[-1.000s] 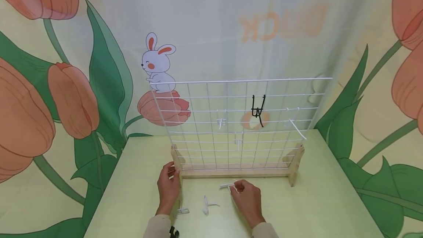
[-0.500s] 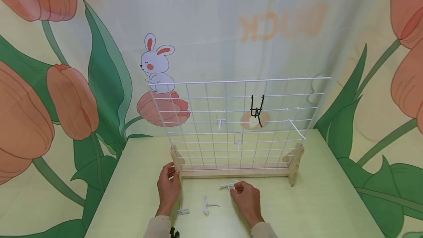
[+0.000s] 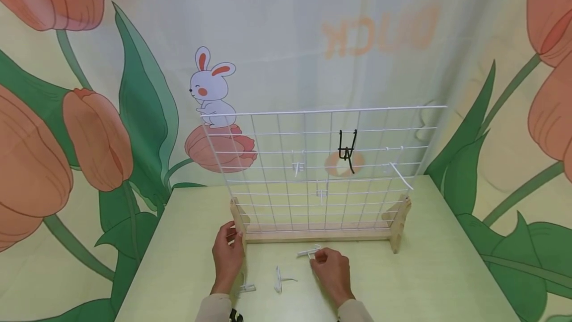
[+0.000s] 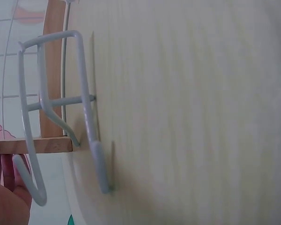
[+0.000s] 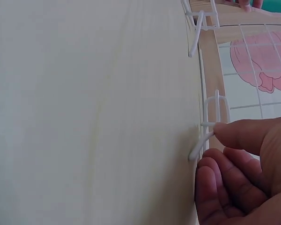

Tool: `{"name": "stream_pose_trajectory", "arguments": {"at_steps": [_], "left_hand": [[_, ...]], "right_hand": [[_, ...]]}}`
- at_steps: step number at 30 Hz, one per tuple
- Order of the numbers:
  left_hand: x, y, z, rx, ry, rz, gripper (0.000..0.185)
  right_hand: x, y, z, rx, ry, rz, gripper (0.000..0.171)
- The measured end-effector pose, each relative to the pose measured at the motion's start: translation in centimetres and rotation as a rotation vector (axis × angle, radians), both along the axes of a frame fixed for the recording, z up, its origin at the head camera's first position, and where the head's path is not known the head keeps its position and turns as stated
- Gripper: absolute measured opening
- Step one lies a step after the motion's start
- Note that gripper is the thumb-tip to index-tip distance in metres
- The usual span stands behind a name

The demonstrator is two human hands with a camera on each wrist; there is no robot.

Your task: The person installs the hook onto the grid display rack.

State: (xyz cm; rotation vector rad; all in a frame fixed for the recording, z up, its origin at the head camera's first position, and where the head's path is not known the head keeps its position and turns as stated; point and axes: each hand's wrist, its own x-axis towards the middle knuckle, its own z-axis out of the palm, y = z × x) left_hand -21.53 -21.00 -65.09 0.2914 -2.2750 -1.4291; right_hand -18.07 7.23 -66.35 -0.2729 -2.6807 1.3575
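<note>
A white wire grid panel (image 3: 286, 163) stands in a wooden base (image 3: 313, 235) on the pale green table (image 3: 438, 262). My left hand (image 3: 233, 233) grips the left wooden foot (image 3: 239, 217) of the base; its fingers (image 4: 3, 174) show beside that foot (image 4: 52, 70) in the left wrist view. My right hand (image 3: 315, 257) pinches a white wire hook (image 3: 308, 251) lying on the table just in front of the base. In the right wrist view the fingertips (image 5: 225, 129) touch that hook (image 5: 207, 129).
Two more white hooks (image 3: 280, 278) (image 3: 245, 287) lie on the table near my wrists; one fills the left wrist view (image 4: 61, 112). A black hook (image 3: 347, 150) and several white hooks (image 3: 298, 165) hang on the grid. A printed curtain hangs behind.
The right hand has edged slightly left and closer to me, its fingertips staying at the hook. The left hand and the grid have not moved.
</note>
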Motion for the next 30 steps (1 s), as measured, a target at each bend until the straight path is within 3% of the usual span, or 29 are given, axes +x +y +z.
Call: {"name": "stream_pose_trajectory", "arguments": {"at_steps": [19, 30], "left_hand": [[0.13, 0.18, 0.28, 0.015, -0.020, 0.003, 0.035], [0.12, 0.30, 0.28, 0.011, 0.005, 0.001, 0.034]], "right_hand": [[0.33, -0.38, 0.05, 0.043, 0.056, 0.088, 0.009], [0.35, -0.26, 0.08, 0.093, 0.040, 0.041, 0.006]]}}
